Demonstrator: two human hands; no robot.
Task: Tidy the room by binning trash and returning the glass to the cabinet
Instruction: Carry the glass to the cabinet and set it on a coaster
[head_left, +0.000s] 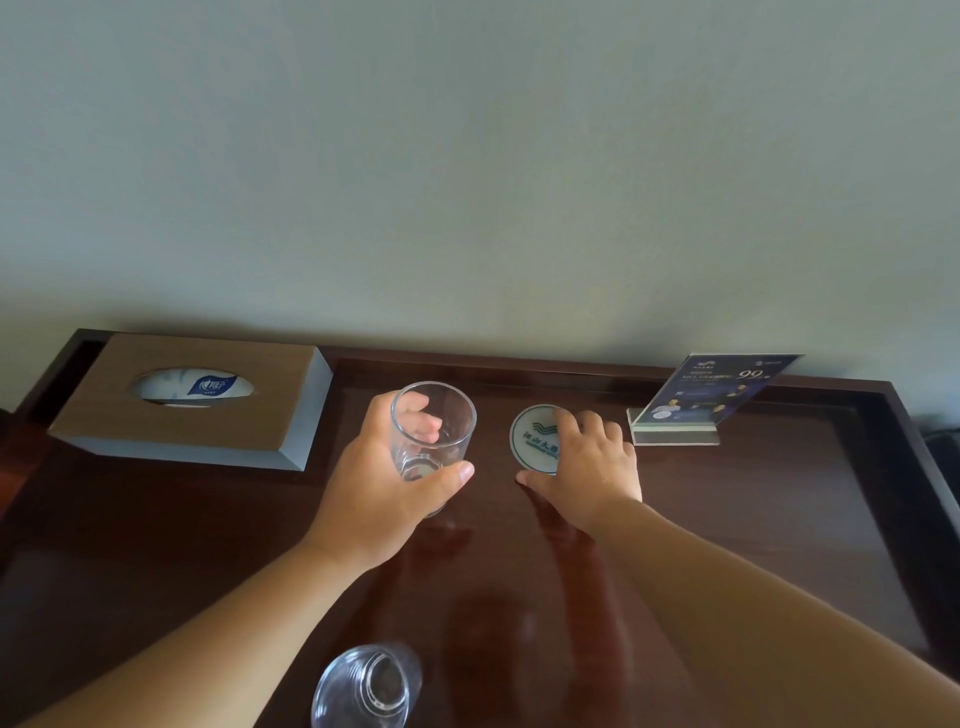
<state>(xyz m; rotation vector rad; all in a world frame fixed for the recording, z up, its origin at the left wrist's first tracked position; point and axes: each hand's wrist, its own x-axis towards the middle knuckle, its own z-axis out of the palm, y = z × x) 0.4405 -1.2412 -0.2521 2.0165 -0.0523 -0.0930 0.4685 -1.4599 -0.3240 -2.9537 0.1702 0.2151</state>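
The head view looks down on a dark wooden tabletop (727, 519) with a raised rim, set against a plain pale wall (467, 156). The left hand (374, 488) is wrapped around a clear drinking glass (434, 441), thumb on the near side and fingers curled round the far side, visible through the glass wall. The glass stands upright and appears empty; whether its base touches the tabletop or is slightly raised cannot be told. Just to the right of it lies a round white coaster (535, 439) with a green logo, flat on the tabletop. The right hand (587, 462) rests on the coaster's right part, fingers spread and laid flat, thumb touching the wood at the coaster's near edge; it grips nothing that can be seen. At the far left sits a wooden tissue box (208, 410), a blue-and-white tissue pack showing in its oval slot. At the far right a clear acrylic sign stand (711, 400) holds a dark blue printed card, tilted back. At the near edge, below the left forearm, a second clear glass (366, 688) is partly cut off by the frame.
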